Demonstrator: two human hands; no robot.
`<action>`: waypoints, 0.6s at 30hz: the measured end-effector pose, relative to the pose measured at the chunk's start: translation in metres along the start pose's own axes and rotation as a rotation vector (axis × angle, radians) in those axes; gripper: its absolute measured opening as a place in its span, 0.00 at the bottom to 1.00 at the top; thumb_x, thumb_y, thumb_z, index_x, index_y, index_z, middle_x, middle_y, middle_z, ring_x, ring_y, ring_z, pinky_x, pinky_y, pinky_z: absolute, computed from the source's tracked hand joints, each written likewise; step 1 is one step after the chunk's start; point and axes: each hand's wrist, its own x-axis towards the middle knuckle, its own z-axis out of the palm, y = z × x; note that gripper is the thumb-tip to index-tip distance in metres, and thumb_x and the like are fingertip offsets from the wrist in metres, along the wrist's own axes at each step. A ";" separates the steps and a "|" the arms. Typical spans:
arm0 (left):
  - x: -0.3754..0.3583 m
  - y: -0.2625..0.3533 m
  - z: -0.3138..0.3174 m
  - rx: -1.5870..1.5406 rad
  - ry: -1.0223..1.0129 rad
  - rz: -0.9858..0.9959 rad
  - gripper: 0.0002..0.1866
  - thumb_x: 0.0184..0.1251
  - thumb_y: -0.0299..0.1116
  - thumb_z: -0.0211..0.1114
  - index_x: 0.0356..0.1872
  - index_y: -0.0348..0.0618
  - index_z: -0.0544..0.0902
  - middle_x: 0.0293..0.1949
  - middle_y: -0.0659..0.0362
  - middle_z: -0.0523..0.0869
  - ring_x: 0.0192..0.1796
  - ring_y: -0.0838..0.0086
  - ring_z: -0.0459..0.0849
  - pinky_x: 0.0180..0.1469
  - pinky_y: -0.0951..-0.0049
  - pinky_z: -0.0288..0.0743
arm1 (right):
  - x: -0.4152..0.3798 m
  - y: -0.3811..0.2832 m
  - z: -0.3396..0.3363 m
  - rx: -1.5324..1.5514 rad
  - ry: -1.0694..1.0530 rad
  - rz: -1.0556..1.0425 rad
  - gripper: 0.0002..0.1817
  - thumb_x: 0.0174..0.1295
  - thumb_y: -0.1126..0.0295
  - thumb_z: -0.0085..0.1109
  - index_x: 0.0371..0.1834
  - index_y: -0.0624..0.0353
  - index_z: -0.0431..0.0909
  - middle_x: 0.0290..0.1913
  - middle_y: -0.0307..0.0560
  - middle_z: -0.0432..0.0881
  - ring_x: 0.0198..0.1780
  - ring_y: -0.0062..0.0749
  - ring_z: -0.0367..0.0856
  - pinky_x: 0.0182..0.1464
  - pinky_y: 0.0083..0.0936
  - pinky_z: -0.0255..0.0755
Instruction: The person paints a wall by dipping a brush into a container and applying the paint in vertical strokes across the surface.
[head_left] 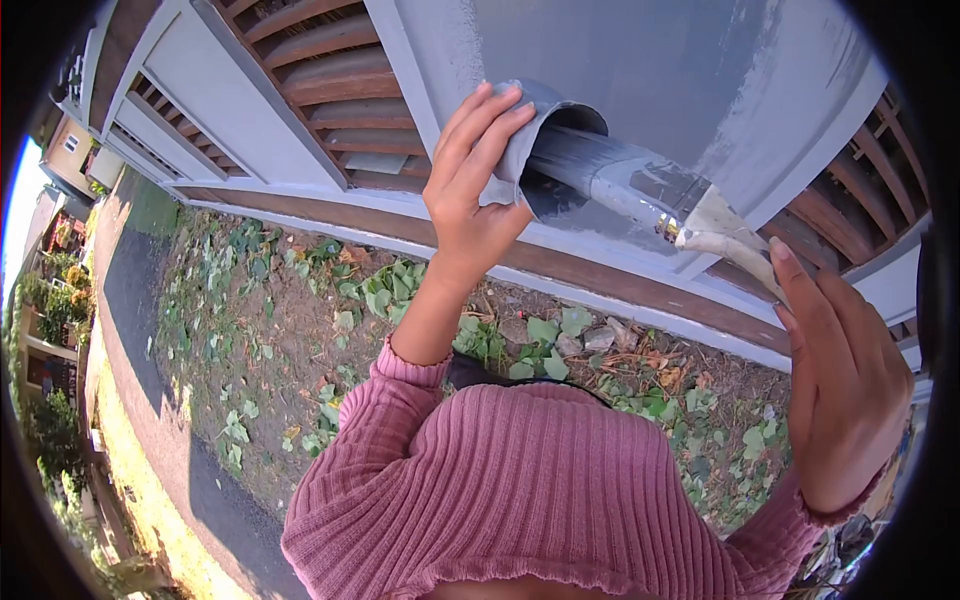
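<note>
My left hand (477, 175) is wrapped round a grey paint-smeared cup (520, 140), tilted so that its mouth faces right. A wide paintbrush (640, 185) has its grey, paint-coated bristles inside the cup's mouth. Its pale wooden handle runs down to the right, pinched between the thumb and fingers of my right hand (845, 370). Behind both lies a wall panel (650, 60) with a darker grey painted area and brushed, uneven edges. How much paint the cup holds cannot be seen.
Brown slatted louvres (335, 75) flank the panel, framed by light grey boards. A low ledge (570, 265) runs along the wall's foot. Leafy ground (270, 330) with stones (600, 338) lies below, and a paved path (150, 330) is at the left.
</note>
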 end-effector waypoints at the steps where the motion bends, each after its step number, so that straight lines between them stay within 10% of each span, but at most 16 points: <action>1: 0.000 0.002 0.001 0.014 -0.010 0.012 0.27 0.38 0.27 0.71 0.46 0.35 0.77 0.49 0.51 0.79 0.56 0.57 0.74 0.58 0.63 0.65 | 0.005 -0.004 -0.003 -0.053 -0.020 -0.018 0.18 0.51 0.77 0.59 0.48 0.53 0.78 0.35 0.49 0.81 0.33 0.34 0.81 0.33 0.22 0.76; 18: -0.020 0.002 -0.002 -0.070 -0.073 -0.093 0.26 0.33 0.23 0.68 0.44 0.37 0.79 0.47 0.55 0.79 0.51 0.61 0.76 0.54 0.66 0.68 | 0.070 -0.024 0.010 -0.311 -0.012 -0.374 0.14 0.49 0.72 0.57 0.41 0.52 0.78 0.24 0.39 0.76 0.25 0.27 0.75 0.28 0.23 0.66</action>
